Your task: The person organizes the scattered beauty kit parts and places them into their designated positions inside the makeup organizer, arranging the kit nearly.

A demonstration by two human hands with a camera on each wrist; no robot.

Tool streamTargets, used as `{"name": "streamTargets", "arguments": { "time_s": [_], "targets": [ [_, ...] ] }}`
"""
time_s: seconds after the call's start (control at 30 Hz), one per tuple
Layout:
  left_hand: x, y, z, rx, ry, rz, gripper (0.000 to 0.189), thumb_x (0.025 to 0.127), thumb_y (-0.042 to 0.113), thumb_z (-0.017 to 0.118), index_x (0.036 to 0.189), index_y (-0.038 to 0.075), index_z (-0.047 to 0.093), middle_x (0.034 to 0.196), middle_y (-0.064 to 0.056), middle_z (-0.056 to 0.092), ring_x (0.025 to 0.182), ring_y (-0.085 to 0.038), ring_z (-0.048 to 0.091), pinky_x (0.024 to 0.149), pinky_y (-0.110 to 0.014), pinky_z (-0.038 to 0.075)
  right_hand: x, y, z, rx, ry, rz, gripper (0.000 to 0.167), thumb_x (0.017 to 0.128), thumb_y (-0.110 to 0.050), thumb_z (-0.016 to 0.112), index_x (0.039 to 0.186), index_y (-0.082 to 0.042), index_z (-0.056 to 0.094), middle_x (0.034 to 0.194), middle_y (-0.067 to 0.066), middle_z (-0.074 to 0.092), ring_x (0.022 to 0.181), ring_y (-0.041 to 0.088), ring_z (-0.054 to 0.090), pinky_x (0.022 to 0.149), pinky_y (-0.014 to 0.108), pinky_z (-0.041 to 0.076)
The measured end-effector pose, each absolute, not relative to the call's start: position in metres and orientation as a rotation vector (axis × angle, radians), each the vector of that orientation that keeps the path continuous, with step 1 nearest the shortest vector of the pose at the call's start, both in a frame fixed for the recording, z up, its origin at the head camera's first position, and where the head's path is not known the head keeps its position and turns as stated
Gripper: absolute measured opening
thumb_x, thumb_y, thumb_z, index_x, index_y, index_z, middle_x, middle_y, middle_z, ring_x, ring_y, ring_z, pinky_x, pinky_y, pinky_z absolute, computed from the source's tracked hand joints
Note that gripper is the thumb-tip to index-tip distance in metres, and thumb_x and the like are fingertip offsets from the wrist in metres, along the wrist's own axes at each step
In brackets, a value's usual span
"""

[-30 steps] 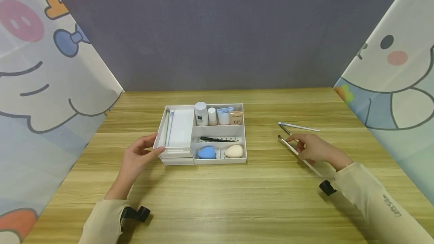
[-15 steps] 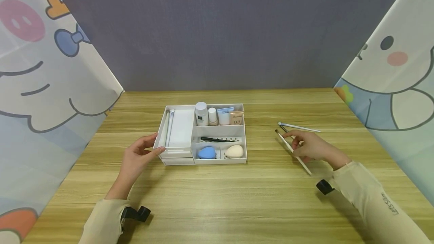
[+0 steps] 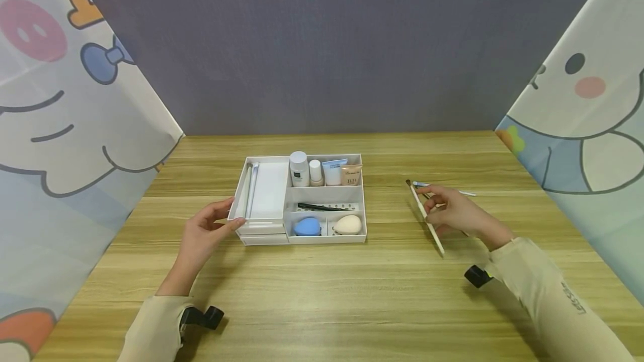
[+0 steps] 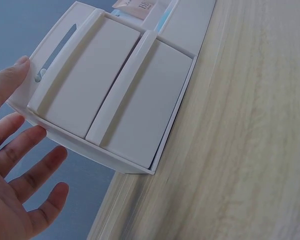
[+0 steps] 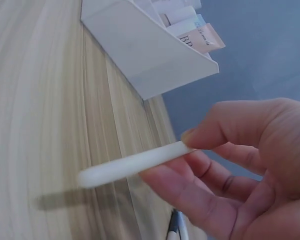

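My right hand [image 3: 455, 214] pinches a slim white-handled makeup brush [image 3: 435, 237] between thumb and fingers, its dark bristle tip pointing away. In the right wrist view, the pale handle end [image 5: 115, 171] hangs over the table. Behind that hand lie a white-and-blue brush [image 3: 468, 193] and a darker brush, both partly covered. My left hand [image 3: 203, 236] touches the front left corner of a white cosmetics organizer [image 3: 364, 211]. Its thumb lies on the front and the other fingers spread loosely by the side. Two brushes [image 3: 251, 186] lie in the organizer's left top tray.
Bottles [image 3: 299, 175] and tubes [image 3: 350, 174] stand in the organizer's back compartment. A black pen-like item [image 3: 322, 206] lies in the middle one. In front sit a blue sponge [image 3: 307, 227] and a cream sponge [image 3: 347, 225]. Two drawers [image 4: 85, 75] face forward. A grey wall backs the table.
My right hand has shifted slightly left with the brush, whose handle has swung to a steeper angle. The left hand and the organizer have stayed in place.
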State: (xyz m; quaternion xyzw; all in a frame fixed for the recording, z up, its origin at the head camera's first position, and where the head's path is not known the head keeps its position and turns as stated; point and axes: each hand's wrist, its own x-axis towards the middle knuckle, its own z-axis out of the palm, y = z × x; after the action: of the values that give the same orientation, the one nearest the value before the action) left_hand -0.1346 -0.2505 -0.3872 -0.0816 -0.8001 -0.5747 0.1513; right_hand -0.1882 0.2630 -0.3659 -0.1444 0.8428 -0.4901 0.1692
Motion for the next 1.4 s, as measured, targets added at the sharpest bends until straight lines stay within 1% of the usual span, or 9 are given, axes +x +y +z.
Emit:
{"name": "streamTargets", "arguments": {
  "time_s": [0.13,0.3,0.43,0.6,0.73,0.9,1.0,1.17,1.4],
  "targets": [
    [-0.135,-0.250,-0.388,-0.227,-2.289,-1.659,0.043,0.085,-0.002,0.077,0.125,-0.006,0.063,0.105,0.018,0.068,0.095,0.001,0.064,0.072,-0.017,0.054,-0.189,0.259,-0.367,-0.364,2.345,-1.493,0.071,0.086,0.006,0.062,0.150,0.005,0.031,0.107,0.023,0.051,0.072,0.021,0.061,0.061,0.042,0.060],
    [-0.136,-0.250,-0.387,-0.228,-2.282,-1.666,0.043,0.085,-0.003,0.076,0.125,-0.008,0.062,0.103,0.019,0.068,0.094,0.000,0.064,0.072,-0.017,0.054,-0.189,0.253,-0.369,-0.369,2.281,-1.613,0.071,0.086,0.008,0.060,0.149,0.009,0.027,0.106,0.022,0.052,0.076,0.019,0.062,0.062,0.040,0.060],
    [-0.136,-0.250,-0.387,-0.228,-2.279,-1.669,0.043,0.085,-0.003,0.076,0.125,-0.008,0.062,0.103,0.018,0.068,0.094,0.000,0.064,0.071,-0.017,0.054,-0.191,0.250,-0.370,-0.378,2.230,-1.674,0.072,0.086,0.008,0.058,0.150,0.011,0.023,0.104,0.021,0.052,0.077,0.018,0.063,0.064,0.040,0.061],
    [-0.136,-0.250,-0.387,-0.226,-2.277,-1.673,0.043,0.085,-0.003,0.076,0.125,-0.007,0.062,0.103,0.018,0.069,0.094,0.000,0.065,0.071,-0.017,0.054,-0.194,0.246,-0.374,-0.394,2.177,-1.750,0.072,0.088,0.010,0.058,0.150,0.011,0.022,0.103,0.019,0.053,0.076,0.018,0.065,0.064,0.040,0.061],
    [-0.136,-0.250,-0.388,-0.224,-2.273,-1.673,0.043,0.084,-0.004,0.076,0.125,-0.008,0.062,0.102,0.018,0.069,0.093,0.000,0.065,0.071,-0.017,0.054,-0.195,0.241,-0.378,-0.378,2.118,-1.837,0.072,0.089,0.012,0.057,0.151,0.011,0.020,0.104,0.019,0.055,0.075,0.017,0.065,0.064,0.038,0.061],
    [-0.136,-0.249,-0.388,-0.224,-2.275,-1.668,0.044,0.084,-0.004,0.076,0.125,-0.008,0.062,0.102,0.018,0.069,0.094,0.000,0.064,0.072,-0.017,0.054,-0.197,0.234,-0.380,-0.347,2.023,-1.934,0.075,0.089,0.014,0.054,0.152,0.011,0.014,0.102,0.015,0.056,0.077,0.017,0.064,0.064,0.034,0.061],
    [-0.136,-0.250,-0.388,-0.225,-2.275,-1.668,0.043,0.085,-0.004,0.076,0.125,-0.008,0.062,0.102,0.019,0.069,0.094,0.000,0.064,0.072,-0.017,0.054,-0.196,0.229,-0.380,-0.342,1.982,-1.968,0.075,0.089,0.015,0.054,0.152,0.012,0.012,0.103,0.015,0.056,0.078,0.017,0.064,0.066,0.033,0.061],
    [-0.137,-0.250,-0.389,-0.230,-2.269,-1.677,0.043,0.085,-0.005,0.076,0.125,-0.009,0.062,0.102,0.019,0.069,0.094,0.000,0.064,0.072,-0.017,0.054,-0.195,0.221,-0.378,-0.329,1.973,-1.989,0.075,0.089,0.014,0.053,0.152,0.011,0.012,0.104,0.013,0.056,0.082,0.016,0.064,0.069,0.035,0.061],
    [-0.136,-0.250,-0.389,-0.220,-2.276,-1.673,0.043,0.084,-0.004,0.076,0.125,-0.008,0.062,0.102,0.018,0.069,0.094,0.000,0.064,0.073,-0.018,0.054,-0.196,0.209,-0.378,-0.310,1.950,-2.025,0.074,0.091,0.014,0.053,0.154,0.007,0.015,0.104,0.011,0.055,0.082,0.014,0.063,0.071,0.035,0.061]
  ]
}}
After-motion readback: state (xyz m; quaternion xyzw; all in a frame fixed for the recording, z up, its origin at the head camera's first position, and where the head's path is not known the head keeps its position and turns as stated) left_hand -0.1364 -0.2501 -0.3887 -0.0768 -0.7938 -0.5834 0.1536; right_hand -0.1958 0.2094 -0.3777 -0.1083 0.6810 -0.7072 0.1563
